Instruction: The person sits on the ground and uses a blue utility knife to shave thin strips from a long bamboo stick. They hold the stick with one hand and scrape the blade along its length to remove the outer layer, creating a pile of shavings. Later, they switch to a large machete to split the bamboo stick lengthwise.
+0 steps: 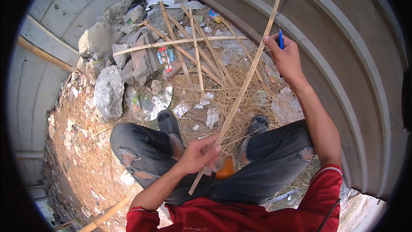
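A long, thin bamboo strip (240, 96) runs slantwise across my body, from above my lap up past the right wall's lower edge. Near its lower end, my left hand (200, 154) is closed around it. Higher up, my right hand (284, 58) pinches the same strip between thumb and fingers. A slim blue-handled tool (281, 39) with a thin metal tip also sits in the right hand, pointing upward; its lower part is hidden by the fingers. Ahead of my feet, several more bamboo strips (196, 56) lie crossed over straw and stones.
Grey rocks (109, 91) are heaped at the left front, with wrappers (165, 59) and torn paper among them. Corrugated metal sheeting (339, 64) curves along the right. A bamboo pole (45, 54) leans at the left wall. Something orange (225, 169) shows between my legs.
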`<state>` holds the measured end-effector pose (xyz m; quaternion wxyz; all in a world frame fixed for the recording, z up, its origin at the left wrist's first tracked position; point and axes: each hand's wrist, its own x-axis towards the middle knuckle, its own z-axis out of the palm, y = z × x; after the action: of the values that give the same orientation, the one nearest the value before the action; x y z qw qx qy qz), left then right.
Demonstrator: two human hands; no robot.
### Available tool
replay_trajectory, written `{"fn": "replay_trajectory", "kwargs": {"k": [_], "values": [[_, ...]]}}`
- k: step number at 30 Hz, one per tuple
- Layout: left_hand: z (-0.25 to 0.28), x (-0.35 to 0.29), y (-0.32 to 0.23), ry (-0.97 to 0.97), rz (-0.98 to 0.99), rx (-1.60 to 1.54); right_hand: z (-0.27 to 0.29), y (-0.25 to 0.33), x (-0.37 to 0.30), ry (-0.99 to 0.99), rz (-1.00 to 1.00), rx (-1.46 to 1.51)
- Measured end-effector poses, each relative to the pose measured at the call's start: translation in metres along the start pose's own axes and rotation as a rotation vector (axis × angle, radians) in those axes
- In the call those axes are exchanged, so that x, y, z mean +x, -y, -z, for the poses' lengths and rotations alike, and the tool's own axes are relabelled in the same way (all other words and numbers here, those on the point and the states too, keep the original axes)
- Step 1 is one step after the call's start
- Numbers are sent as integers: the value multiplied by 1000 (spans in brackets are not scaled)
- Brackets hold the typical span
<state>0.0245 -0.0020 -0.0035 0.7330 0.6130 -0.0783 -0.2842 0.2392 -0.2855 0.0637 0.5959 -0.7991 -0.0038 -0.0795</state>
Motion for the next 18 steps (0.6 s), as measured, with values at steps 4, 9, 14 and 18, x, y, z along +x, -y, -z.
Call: {"fn": "replay_trajectory", "kwargs": {"k": [4, 9, 14, 18], "values": [[14, -12, 12, -65, -8, 21, -7, 3, -5, -6, 4, 5], [17, -16, 17, -154, -140, -97, -24, 16, -27, 168, 158, -75], [21, -10, 10, -295, -185, -191, -64, 25, -72, 612, 233, -237], [15, -6, 7, -270, -174, -201, -94, 28, -99, 715, 30, -116]]}}
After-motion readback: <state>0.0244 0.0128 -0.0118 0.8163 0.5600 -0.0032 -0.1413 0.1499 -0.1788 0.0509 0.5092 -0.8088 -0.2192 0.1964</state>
